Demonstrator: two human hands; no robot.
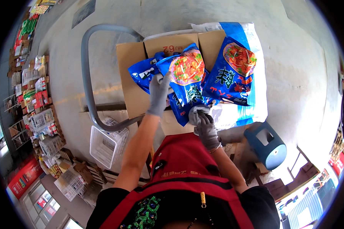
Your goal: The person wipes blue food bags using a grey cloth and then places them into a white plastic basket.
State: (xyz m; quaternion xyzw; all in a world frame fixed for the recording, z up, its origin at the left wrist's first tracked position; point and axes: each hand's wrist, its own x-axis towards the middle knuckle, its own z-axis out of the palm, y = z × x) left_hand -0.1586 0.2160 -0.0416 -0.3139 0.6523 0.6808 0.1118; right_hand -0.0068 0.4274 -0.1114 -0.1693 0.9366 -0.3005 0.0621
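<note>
My left hand (159, 95), in a grey glove, grips the left edge of a blue food bag (187, 70) with a picture of a red dish on it. That bag lies tilted on top of an opened cardboard box (135, 101). My right hand (208, 133), also gloved, is closed on a bunched grey cloth (198, 113) at the bag's lower end. Partly under the held bag is another blue bag (142, 72). To the right, a similar blue bag (230, 72) rests on a large white and blue sack (258, 57).
A bent grey metal handle (87, 72) curves up left of the box. White plastic basket (105, 147) stands at lower left, blue stool (266, 145) at lower right. Shelves with crates and packaged goods (38, 99) line the far left. A red apron (183, 156) covers my front.
</note>
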